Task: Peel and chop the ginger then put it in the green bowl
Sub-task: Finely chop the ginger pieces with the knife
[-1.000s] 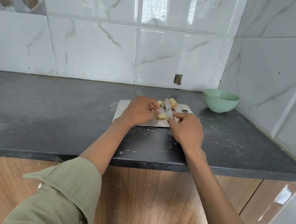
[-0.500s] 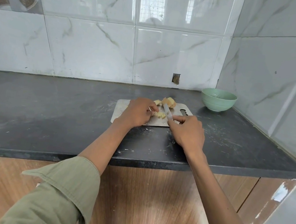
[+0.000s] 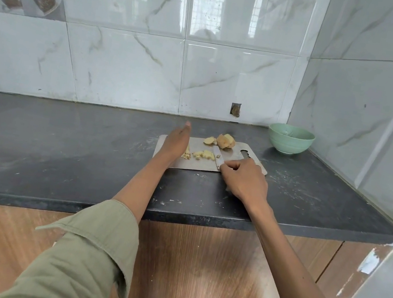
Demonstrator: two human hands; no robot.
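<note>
A steel cutting board (image 3: 234,158) lies on the dark counter. Chopped ginger bits (image 3: 203,154) sit in its middle, with more at the left by my wrist. Larger ginger chunks (image 3: 225,141) rest at the board's far edge. My left hand (image 3: 177,140) stands on its edge with straight fingers over the board's left part, beside the chopped bits. My right hand (image 3: 243,179) grips the knife (image 3: 216,157) by its handle, and the blade lies just right of the chopped bits. The green bowl (image 3: 290,139) stands at the back right corner.
Tiled walls close the back and the right side of the counter (image 3: 62,143). Small scraps and smears lie on the counter near its front edge and right of the board. Wooden cabinet fronts (image 3: 197,265) are below.
My left hand let go of the ginger piece, straightened and turned onto its edge at the board's left. The held piece is now a small pile of chopped bits.
</note>
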